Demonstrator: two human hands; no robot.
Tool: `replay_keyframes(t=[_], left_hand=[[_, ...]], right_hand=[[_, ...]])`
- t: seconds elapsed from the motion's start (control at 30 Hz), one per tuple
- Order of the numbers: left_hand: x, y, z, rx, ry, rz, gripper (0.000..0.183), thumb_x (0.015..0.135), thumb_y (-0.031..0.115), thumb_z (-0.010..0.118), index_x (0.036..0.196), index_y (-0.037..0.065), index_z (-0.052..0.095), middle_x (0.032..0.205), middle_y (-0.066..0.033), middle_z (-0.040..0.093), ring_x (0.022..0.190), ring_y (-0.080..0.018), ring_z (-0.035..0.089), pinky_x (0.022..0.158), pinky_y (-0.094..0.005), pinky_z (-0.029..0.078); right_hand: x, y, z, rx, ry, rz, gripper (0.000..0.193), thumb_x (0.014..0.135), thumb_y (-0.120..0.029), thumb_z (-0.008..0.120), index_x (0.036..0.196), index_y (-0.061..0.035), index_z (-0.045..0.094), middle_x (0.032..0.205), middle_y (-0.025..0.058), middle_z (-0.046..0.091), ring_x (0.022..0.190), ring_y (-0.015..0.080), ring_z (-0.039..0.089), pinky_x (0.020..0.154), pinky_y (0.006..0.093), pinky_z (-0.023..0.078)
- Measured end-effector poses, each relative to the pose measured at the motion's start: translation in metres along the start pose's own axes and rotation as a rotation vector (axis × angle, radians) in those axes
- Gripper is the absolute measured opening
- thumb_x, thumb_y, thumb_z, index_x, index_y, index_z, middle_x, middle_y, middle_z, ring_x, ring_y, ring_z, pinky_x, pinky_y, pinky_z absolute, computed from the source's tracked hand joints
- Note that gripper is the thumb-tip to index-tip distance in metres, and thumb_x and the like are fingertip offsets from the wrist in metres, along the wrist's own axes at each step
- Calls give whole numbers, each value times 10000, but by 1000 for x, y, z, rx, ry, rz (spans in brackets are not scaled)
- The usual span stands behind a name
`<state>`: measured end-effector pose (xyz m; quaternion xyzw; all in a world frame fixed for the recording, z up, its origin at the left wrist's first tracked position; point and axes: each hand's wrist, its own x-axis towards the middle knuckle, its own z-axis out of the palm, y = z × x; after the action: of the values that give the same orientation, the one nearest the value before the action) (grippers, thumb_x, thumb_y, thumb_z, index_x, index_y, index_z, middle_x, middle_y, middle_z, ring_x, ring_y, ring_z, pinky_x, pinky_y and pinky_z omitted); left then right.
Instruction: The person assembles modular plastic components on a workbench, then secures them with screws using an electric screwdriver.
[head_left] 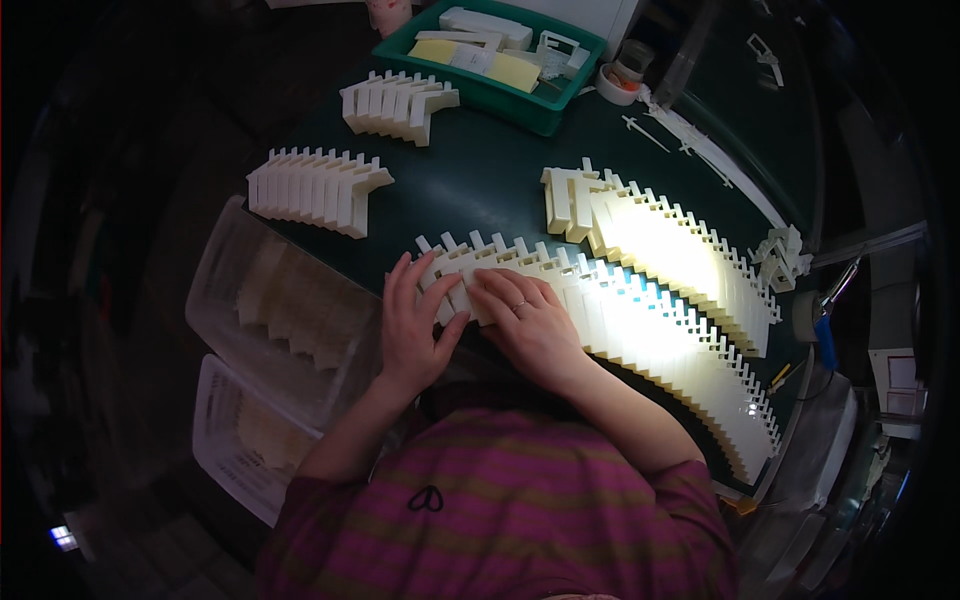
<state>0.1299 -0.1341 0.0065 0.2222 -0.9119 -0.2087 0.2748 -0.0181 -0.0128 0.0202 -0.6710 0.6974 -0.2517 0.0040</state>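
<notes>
My left hand and my right hand rest side by side on the near end of a long curved row of cream plastic comb-shaped parts lying on the dark green table. The left hand's fingers are spread over the row's first pieces, its thumb tucked under one. Fingers of the right hand, one wearing a ring, press flat on the pieces just beside it. A second long row of the same parts lies behind, brightly lit.
Two shorter stacks of parts sit at the back left. A green tray with assorted white pieces stands at the far edge, tape rolls beside it. Clear plastic bins holding more parts sit left of the table.
</notes>
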Motion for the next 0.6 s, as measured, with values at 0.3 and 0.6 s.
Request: replay_keyframes(t=[0.3,0.6], left_hand=[[112,8,-20,-360,-266,88,417,858,220,613,1235,90,491,1338,-113,403,1167,-260,475,995,-396,381],[211,17,96,-397,-799,-443,562,891,393,581,1312,55,429,1195,-125,509,853,-133,608,752,-236,514]], right_hand=[[-16,55,-84,1,106,104,380,759,-82,684,1121,-109,572,1183,94,531,1133,306,479,911,394,430],[-25,130,-93,-201,-17,-63,368,848,-136,589,1208,-81,541,1252,111,525,1173,282,484,965,366,413]])
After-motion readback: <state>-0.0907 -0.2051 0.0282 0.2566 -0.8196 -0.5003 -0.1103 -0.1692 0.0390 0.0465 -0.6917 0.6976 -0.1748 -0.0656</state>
